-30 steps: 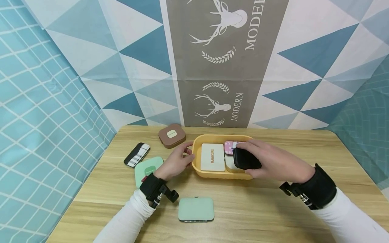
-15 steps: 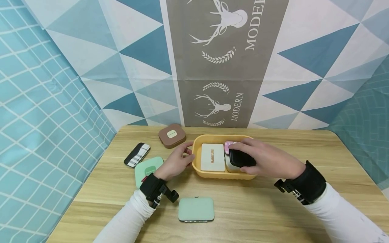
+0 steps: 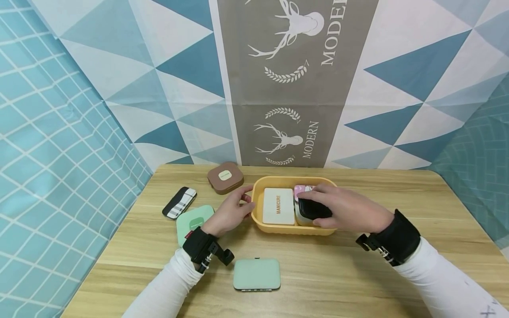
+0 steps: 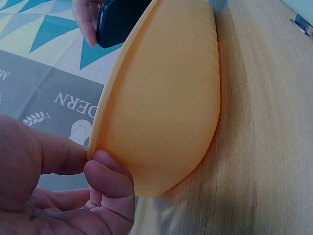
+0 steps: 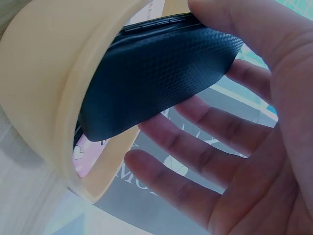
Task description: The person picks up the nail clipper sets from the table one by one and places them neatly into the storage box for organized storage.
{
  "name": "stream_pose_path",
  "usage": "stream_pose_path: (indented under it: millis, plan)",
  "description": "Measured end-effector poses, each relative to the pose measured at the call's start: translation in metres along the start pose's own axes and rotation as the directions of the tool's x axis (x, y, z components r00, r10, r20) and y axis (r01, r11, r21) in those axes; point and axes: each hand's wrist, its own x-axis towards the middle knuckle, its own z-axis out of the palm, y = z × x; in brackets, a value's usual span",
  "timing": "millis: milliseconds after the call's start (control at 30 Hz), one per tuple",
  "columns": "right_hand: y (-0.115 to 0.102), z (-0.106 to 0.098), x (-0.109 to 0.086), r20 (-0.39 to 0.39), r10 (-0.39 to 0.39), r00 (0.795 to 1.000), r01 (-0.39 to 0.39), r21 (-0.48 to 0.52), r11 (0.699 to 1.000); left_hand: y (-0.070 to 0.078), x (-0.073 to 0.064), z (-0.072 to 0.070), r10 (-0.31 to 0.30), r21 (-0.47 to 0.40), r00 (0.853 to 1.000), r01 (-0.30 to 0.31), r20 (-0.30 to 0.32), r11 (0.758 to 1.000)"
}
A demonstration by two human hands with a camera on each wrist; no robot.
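Wood-grain surface (image 3: 338, 282), triangle-print backdrop (image 3: 191, 84) behind. Black textured case (image 3: 316, 209): at the right end of the yellow tray (image 3: 274, 229), tilted; contact underneath not clear. Right hand (image 3: 351, 208) grips it, thumb and fingers on opposite edges. Probably light, stiff, not very slippery; edges look the best hold. Left hand (image 3: 232, 211) pinches the tray's left rim. Inside tray: white MANICURE case (image 3: 277, 216), pink case (image 3: 299, 190). Left of tray: brown case (image 3: 225, 176), plaid case (image 3: 180, 203), mint case (image 3: 195, 219). In front of tray: sage-green case (image 3: 256, 274).

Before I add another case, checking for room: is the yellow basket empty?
Not empty: the head view shows a white MANICURE case and a pink case inside the yellow basket.
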Motion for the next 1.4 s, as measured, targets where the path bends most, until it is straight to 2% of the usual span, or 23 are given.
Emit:
stream_pose_path:
  millis: [167,633,833,1067,1400]
  plan:
    - [0.002,0.002,0.002,0.014,0.001,1.0,-0.001,0.007,1.0,0.001,0.0,0.0,-0.004,0.004,1.0,0.004,0.001,1.0]
    - [0.005,0.006,0.009,0.04,-0.042,0.998,0.045,-0.067,0.997,0.0,0.001,0.0,0.003,0.003,1.0,-0.003,0.004,1.0]
    - [0.006,0.008,0.013,0.093,-0.014,0.996,0.024,-0.099,0.995,-0.001,0.002,0.0,0.01,0.011,1.0,-0.01,0.002,1.0]
    - [0.007,0.01,0.016,0.096,-0.025,0.995,0.036,-0.118,0.992,-0.001,0.001,0.0,0.007,0.011,1.0,-0.007,-0.002,1.0]
    - [0.007,0.009,0.021,0.161,-0.007,0.987,0.022,-0.093,0.995,-0.001,0.001,0.0,0.013,0.01,1.0,-0.013,0.003,1.0]
